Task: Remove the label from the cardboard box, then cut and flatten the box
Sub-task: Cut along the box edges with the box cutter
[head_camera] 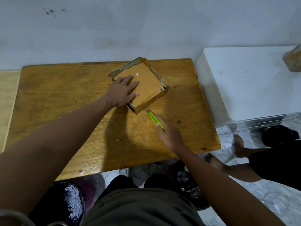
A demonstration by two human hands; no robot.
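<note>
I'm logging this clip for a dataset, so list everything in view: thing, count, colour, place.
Cardboard box: one, brown, far middle of the table, under the left hand.
Knife: one, yellow-green, tip near the box's near corner.
Table: one, brown wood, against the wall.
Cabinet: one, white, right of the table.
Parcel: one, brown, on the cabinet's far right edge.
Bags of shredded paper: two, dark, on the floor under the table.
Another person's legs: bare feet, right, on the floor.
Left hand: flat, pressing on the box.
Right hand: holds the knife.

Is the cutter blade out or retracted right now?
Out: a short blade tip shows past the green utility knife nose, near the cardboard box corner.
</note>
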